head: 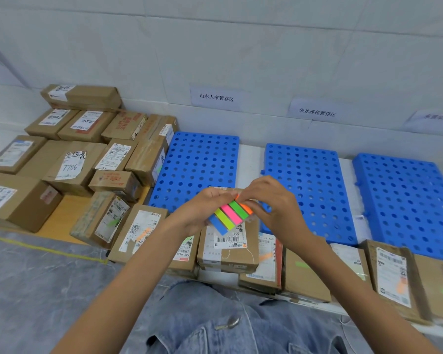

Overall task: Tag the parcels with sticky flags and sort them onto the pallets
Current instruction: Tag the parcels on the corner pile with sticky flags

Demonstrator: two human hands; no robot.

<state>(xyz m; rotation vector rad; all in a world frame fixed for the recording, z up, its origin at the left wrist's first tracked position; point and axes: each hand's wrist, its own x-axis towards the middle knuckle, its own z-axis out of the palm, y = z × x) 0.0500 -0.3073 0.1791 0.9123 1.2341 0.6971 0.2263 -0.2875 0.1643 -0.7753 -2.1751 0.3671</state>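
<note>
My left hand (pixel 202 210) holds a pad of sticky flags (pixel 229 215) with blue, yellow-green, pink, green and orange strips. My right hand (pixel 271 203) pinches the orange strip at the pad's far end. Both hands hover over a small cardboard parcel (pixel 228 249) with a white label, lying on other parcels in front of me. Three blue perforated pallets lie against the wall: left (pixel 197 162), middle (pixel 304 180), right (pixel 407 198). None of them carries a parcel.
A pile of several cardboard parcels (pixel 69 159) fills the left side. More parcels (pixel 391 274) lie in a row along the near edge to my right, some with orange or green flags. Paper signs (pixel 216 97) hang on the wall above the pallets. Grey floor lies at lower left.
</note>
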